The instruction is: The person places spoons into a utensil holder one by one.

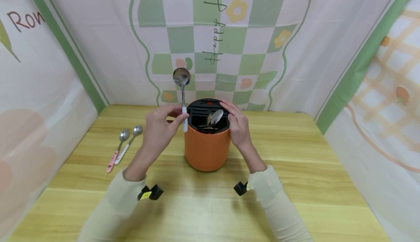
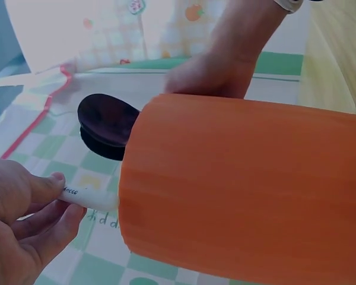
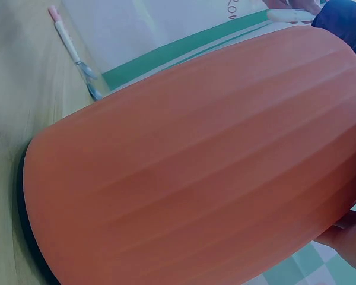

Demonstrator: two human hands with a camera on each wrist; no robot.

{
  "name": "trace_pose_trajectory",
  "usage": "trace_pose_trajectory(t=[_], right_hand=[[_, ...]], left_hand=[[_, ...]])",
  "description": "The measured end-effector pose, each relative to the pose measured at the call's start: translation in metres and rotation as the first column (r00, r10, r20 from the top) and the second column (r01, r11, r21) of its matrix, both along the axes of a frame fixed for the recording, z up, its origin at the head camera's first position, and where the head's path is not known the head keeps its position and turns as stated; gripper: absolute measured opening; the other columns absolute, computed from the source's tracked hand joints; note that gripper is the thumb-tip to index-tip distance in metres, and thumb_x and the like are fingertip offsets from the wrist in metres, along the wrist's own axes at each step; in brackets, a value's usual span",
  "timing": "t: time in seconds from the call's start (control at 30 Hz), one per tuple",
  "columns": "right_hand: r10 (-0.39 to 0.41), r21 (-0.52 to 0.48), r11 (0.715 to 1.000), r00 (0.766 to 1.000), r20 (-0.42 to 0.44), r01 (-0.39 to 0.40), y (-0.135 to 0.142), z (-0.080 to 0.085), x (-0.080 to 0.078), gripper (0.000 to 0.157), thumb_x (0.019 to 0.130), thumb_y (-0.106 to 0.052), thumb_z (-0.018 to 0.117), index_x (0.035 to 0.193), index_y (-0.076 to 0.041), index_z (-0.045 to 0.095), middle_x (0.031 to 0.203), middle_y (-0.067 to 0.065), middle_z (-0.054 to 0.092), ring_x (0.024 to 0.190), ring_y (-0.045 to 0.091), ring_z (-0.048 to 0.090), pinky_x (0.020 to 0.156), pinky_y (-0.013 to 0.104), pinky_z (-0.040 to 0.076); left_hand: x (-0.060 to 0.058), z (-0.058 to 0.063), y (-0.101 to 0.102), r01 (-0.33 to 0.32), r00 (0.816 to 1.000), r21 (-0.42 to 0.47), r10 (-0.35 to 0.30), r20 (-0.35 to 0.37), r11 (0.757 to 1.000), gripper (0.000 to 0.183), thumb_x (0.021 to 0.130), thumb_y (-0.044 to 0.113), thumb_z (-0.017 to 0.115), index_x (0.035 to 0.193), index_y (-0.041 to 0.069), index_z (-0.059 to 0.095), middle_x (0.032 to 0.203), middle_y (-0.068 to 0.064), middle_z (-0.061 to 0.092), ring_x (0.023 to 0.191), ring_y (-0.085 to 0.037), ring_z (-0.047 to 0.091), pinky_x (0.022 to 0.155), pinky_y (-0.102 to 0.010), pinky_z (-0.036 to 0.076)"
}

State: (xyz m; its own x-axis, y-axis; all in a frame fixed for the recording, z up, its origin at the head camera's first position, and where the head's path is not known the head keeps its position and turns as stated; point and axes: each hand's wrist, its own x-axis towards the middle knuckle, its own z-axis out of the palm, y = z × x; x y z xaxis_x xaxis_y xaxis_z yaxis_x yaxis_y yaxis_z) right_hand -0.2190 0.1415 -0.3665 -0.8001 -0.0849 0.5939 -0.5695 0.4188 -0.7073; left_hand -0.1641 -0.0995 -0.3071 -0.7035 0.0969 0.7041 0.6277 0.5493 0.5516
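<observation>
My left hand (image 1: 160,125) pinches the white handle of a round-bowled soup spoon (image 1: 182,78) between thumb and fingers. The spoon is upright, bowl on top, its handle end overlapping the near-left rim of an orange utensil holder (image 1: 207,151) in the head view. Inside the holder's black slotted insert (image 1: 206,109) stand several spoons, a silver spoon (image 1: 216,117) among them. My right hand (image 1: 238,125) rests against the holder's right side, fingers stretched along the top edge. In the left wrist view, the white handle (image 2: 89,199) shows between my fingertips beside the rim.
To the left on the wooden table (image 1: 288,205) lie a pink-handled spoon (image 1: 113,161) and a white-handled spoon (image 1: 122,154), side by side. A checkered cloth (image 1: 210,34) hangs behind the holder, with printed cloth walls on both sides.
</observation>
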Motion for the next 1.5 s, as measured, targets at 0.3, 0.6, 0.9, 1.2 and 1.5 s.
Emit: trace_pose_trajectory(t=[0.3,0.6,0.9,1.2,1.5], right_hand=[[0.001,-0.004,1.000,1.000,0.000,-0.001,-0.002,0.001,0.000,0.050,0.094,-0.007,0.033,0.133,-0.005,0.064,0.144,0.014,0.057,0.140,0.027,0.047,0.116,0.050,0.037],[-0.005,-0.006,1.000,1.000,-0.007,0.005,0.000,0.000,0.000,0.050,0.095,-0.006,0.032,0.133,-0.005,0.064,0.144,0.010,0.057,0.140,0.024,0.047,0.112,0.049,0.041],[0.005,-0.011,1.000,1.000,0.000,-0.005,0.000,0.000,-0.001,0.050,0.094,-0.007,0.032,0.133,-0.004,0.063,0.144,0.014,0.056,0.140,0.025,0.047,0.115,0.050,0.038],[0.000,-0.014,1.000,1.000,-0.001,0.000,0.000,0.000,0.000,0.050,0.095,-0.008,0.031,0.133,-0.005,0.064,0.144,0.015,0.057,0.140,0.025,0.047,0.114,0.050,0.039],[-0.007,-0.004,1.000,1.000,0.000,0.007,-0.001,0.000,-0.001,0.050,0.094,-0.008,0.032,0.133,-0.006,0.064,0.144,0.011,0.057,0.140,0.024,0.047,0.115,0.049,0.039]], left_hand=[[-0.005,0.004,0.007,0.019,1.000,0.015,-0.019,-0.016,1.000,0.019,0.087,0.015,0.075,0.099,0.001,0.075,0.087,-0.012,0.074,0.080,-0.023,0.072,0.061,-0.030,0.061],[-0.011,0.006,0.013,0.028,0.999,0.018,-0.028,-0.025,0.999,0.018,0.087,0.016,0.075,0.099,0.001,0.074,0.087,-0.012,0.073,0.078,-0.022,0.071,0.062,-0.030,0.061],[-0.020,0.001,0.021,0.046,0.999,-0.007,-0.046,-0.028,0.999,0.016,0.088,0.013,0.075,0.099,0.002,0.072,0.088,-0.011,0.073,0.078,-0.020,0.071,0.064,-0.030,0.061],[-0.019,-0.009,0.025,0.052,0.999,-0.043,-0.052,0.017,0.998,0.011,0.088,0.012,0.075,0.095,0.004,0.072,0.083,-0.008,0.070,0.076,-0.017,0.066,0.062,-0.026,0.056],[-0.019,-0.013,0.025,0.041,0.999,-0.065,-0.043,-0.027,0.997,0.013,0.087,0.013,0.076,0.094,0.002,0.074,0.080,-0.008,0.070,0.067,-0.015,0.060,0.059,-0.028,0.052]])
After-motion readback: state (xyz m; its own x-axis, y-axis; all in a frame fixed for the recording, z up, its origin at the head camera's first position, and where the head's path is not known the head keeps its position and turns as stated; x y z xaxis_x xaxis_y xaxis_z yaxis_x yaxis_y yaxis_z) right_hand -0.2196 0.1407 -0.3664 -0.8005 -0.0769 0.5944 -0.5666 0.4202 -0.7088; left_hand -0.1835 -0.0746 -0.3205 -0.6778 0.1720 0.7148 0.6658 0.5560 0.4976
